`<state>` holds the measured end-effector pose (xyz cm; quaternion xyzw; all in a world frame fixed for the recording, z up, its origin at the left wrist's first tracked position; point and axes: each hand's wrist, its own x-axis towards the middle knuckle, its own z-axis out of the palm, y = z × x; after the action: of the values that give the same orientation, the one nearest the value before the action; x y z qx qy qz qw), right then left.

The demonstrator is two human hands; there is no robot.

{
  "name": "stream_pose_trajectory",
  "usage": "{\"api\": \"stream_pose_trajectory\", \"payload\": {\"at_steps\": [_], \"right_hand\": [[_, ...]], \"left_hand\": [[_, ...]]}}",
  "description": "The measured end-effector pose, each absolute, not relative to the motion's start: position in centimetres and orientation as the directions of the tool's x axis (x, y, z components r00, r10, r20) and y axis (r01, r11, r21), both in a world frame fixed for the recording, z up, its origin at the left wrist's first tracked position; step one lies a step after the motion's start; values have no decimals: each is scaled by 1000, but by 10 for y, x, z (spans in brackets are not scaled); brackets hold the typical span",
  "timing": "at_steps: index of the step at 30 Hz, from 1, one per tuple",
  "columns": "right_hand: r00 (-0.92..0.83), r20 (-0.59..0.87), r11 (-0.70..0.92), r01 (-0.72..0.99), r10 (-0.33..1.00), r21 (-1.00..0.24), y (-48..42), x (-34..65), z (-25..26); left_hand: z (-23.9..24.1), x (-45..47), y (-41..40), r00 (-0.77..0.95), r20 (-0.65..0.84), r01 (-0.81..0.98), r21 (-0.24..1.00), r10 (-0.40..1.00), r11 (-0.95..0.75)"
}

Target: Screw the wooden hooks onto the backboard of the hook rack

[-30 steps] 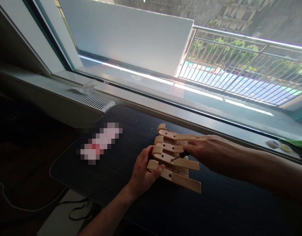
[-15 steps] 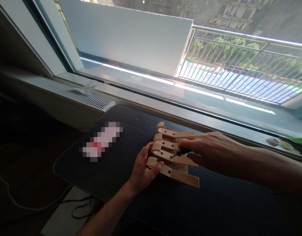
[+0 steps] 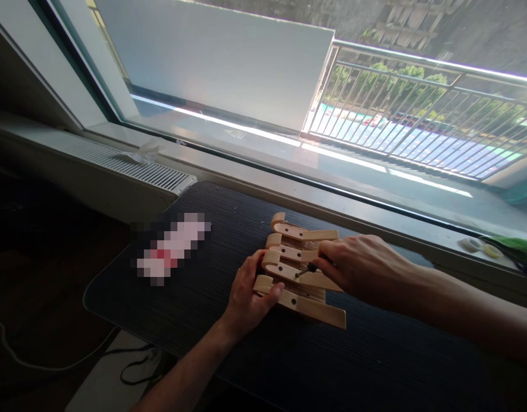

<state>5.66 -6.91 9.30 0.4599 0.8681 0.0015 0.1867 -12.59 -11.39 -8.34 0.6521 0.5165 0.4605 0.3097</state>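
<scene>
A wooden hook rack (image 3: 306,280) lies on a dark table, its several pale curved-ended pieces fixed side by side with dark screws. My left hand (image 3: 252,292) grips its left near corner, the thumb resting on the nearest piece and the fingers around the edge. My right hand (image 3: 347,260) is closed around the handle of a small screwdriver (image 3: 306,270). The screwdriver slants down to the left, its tip at a screw in the second piece from the near side. Most of the handle is hidden inside my right hand.
The dark tabletop (image 3: 229,229) borders a window sill and a radiator (image 3: 160,177). A blurred-out pink and red item (image 3: 173,246) lies on the table's left. Rolls of tape (image 3: 471,245) sit on the sill at right. Below left are a white board (image 3: 113,372) and cables.
My right hand has shifted its grip back and turned, showing more of the screwdriver's dark collar. The tip stays at the same screw. My left hand keeps its hold; the view has shifted slightly.
</scene>
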Motion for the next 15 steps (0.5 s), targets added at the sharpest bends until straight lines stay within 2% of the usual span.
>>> {"api": "stream_pose_trajectory", "payload": {"at_steps": [2,6,8,12,15], "right_hand": [[-524,-320,590,791,789,160,-69,54,98],[-732,-273,747,661,625,-62,-68,54,106],[-779,-284,782,609,559,-132,-68,55,103],[-614,-287,626,778,736,-57,-68,60,90],[-562,-227,560,824,795,-80,-68,66,88]], "left_hand": [[-84,-126,-114,43,274,380,885,961,-269],[-86,-127,-114,56,295,364,884,954,-294],[-87,-127,-114,60,308,363,879,950,-308],[-87,-127,-114,55,294,370,882,954,-293],[-86,-127,-115,54,271,371,888,961,-271]]}}
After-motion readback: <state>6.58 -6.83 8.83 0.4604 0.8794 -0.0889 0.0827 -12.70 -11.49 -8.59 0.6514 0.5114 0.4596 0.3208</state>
